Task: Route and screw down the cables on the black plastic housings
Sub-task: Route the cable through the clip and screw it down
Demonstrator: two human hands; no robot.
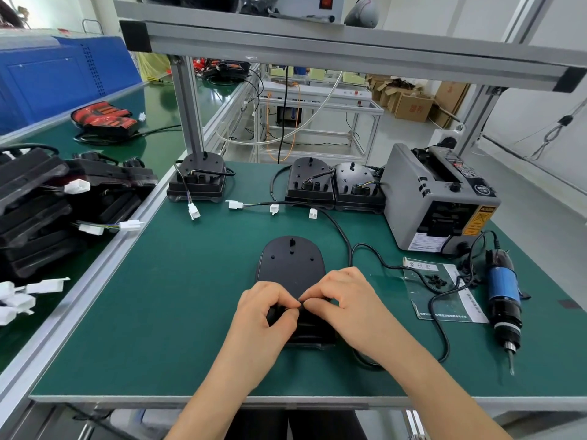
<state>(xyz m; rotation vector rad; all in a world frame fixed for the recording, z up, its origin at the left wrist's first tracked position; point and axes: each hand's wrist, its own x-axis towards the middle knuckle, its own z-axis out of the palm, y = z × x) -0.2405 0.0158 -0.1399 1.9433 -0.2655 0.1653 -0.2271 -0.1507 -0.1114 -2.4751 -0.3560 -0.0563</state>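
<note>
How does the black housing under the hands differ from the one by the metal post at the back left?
The front housing is gripped at its near end by the left hand and right hand; the back housing sits untouched. The back housing trails thin wires to a white plug on the mat; the front housing's wiring is hidden under the hands. Both are black, with a rounded far end.
</note>
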